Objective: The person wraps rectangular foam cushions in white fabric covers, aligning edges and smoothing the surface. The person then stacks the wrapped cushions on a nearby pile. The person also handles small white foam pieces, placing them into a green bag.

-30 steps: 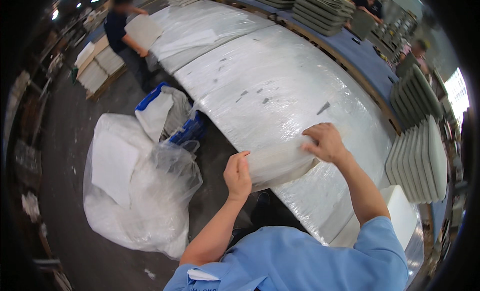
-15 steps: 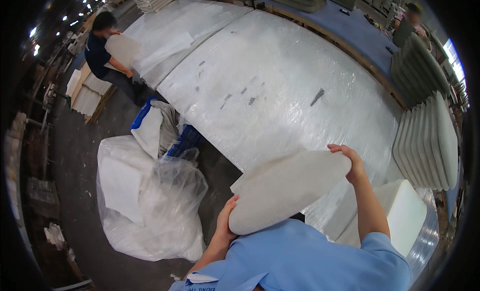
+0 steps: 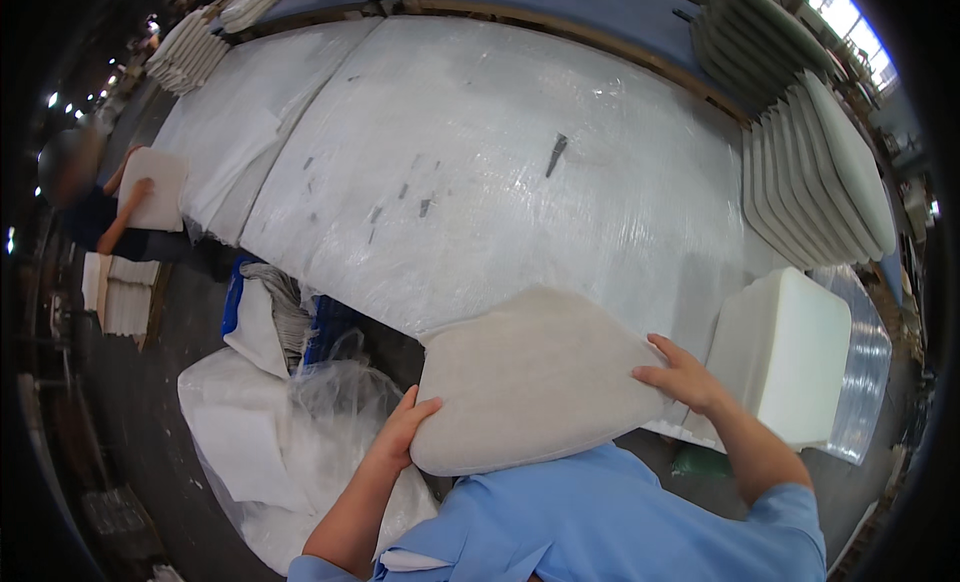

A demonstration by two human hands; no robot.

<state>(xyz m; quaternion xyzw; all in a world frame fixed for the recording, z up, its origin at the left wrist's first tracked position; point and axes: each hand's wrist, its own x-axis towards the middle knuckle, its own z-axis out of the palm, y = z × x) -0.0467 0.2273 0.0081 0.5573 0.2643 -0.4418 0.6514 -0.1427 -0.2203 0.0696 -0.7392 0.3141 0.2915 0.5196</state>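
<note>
A light beige padded seat cushion, flat with rounded corners, is held in front of my chest, over the near edge of the plastic-covered table. My left hand grips its left edge, thumb on the upper face and the other fingers mostly hidden. On the right edge my right hand is closed, with thumb and a finger showing at the rim. Just right of that hand stands a stack of white foam pads at the table's corner.
Grey-beige cushions stand in a row at the right, with darker ones behind. Plastic bags of white sheets and a blue crate sit on the floor at left. A co-worker holds a pad at the far left.
The cushion has turned from a slanted, edge-on pose to show its broad face. My right hand has come lower. The view has swung right, and the co-worker's pad now stands upright.
</note>
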